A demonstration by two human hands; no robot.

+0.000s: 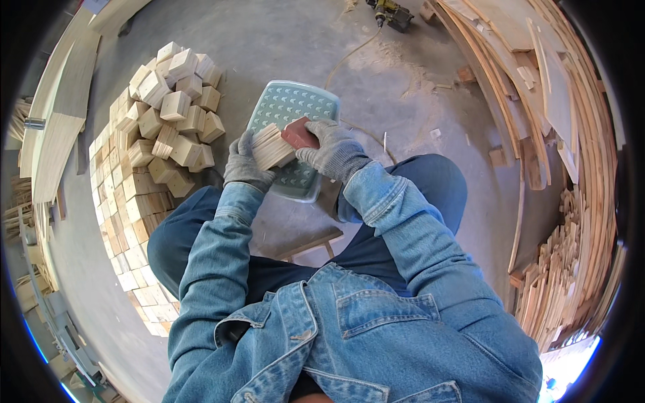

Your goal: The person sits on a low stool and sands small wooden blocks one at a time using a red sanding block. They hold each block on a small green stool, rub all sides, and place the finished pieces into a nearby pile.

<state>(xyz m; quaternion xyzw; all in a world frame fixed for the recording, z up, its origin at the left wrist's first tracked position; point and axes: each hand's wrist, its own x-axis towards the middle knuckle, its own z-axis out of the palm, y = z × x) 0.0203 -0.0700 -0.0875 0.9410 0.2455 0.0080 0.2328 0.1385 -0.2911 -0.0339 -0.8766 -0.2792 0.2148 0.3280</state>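
My left hand (244,164), in a grey knit glove, grips a pale wooden block (272,146) made of several thin layers. My right hand (332,149), also gloved, presses a reddish-brown sanding block (297,133) against the top of that wooden block. Both hands hover over a light green plastic stool (295,104) with a dotted top. My denim sleeves and jacket fill the lower part of the view.
A large heap of similar wooden blocks (154,134) lies to my left on the concrete floor. Curved plywood strips and offcuts (557,134) pile up on the right. A power tool (390,13) with a cord lies at the top, amid sawdust.
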